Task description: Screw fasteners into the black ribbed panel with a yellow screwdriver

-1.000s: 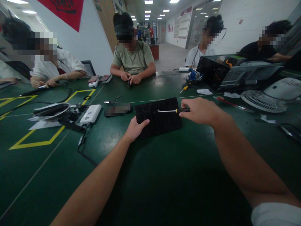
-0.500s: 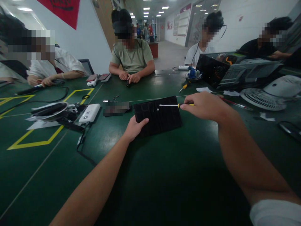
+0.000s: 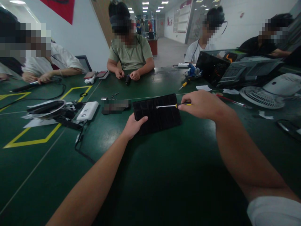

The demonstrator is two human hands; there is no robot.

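The screwdriver (image 3: 170, 106) has dropped since half a second ago: I now see its tip meet the bright spot on the black panel (image 3: 162, 117), where a gap showed then. Across the table (image 3: 150, 182), a co-worker's hands (image 3: 134, 75) have parted around a small black item (image 3: 127, 80). My right hand (image 3: 199, 103) is closed around the screwdriver's handle, the shaft pointing left from it. My left hand (image 3: 135, 126) grips the panel's near-left edge, thumb on top; I can't see its other fingers. The panel lies between my hands. Left of my left hand I have a white box (image 3: 87, 111); beyond my right, a yellow-handled tool (image 3: 184, 84).
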